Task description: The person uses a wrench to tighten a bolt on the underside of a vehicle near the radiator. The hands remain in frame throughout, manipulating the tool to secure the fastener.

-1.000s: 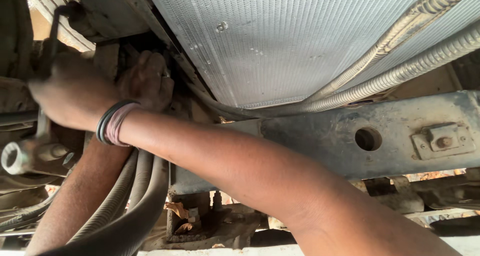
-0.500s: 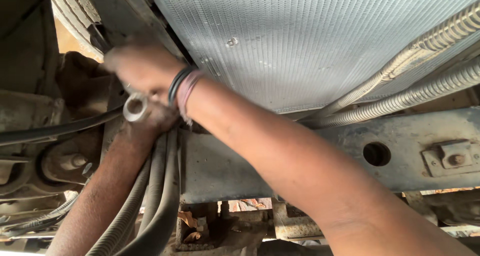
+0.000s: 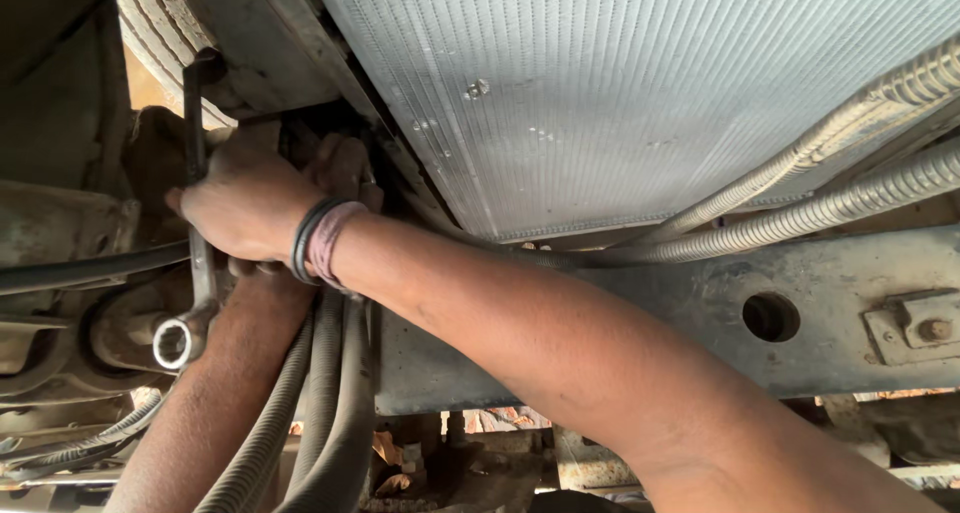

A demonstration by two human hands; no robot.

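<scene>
My right hand, with dark and pink bands on its wrist, is closed around the shank of a long metal wrench. The wrench stands almost upright. Its ring end hangs free below the hand, and its upper end reaches a dark bracket under a vehicle. My left forearm rises from the bottom left and passes behind the right wrist. Only a few fingers of my left hand show, pressed up near the bracket beside the radiator's edge; what they hold is hidden.
A finned radiator panel fills the top. Two corrugated conduits run along its lower right edge. A rusty steel crossmember with a round hole lies beneath. A bundle of hoses runs beside my left forearm, with a black hose at the left.
My right hand has swung the wrench: half a second ago its ring end was just under the hand, and now it hangs lower and further left, with the wrench nearly vertical.
</scene>
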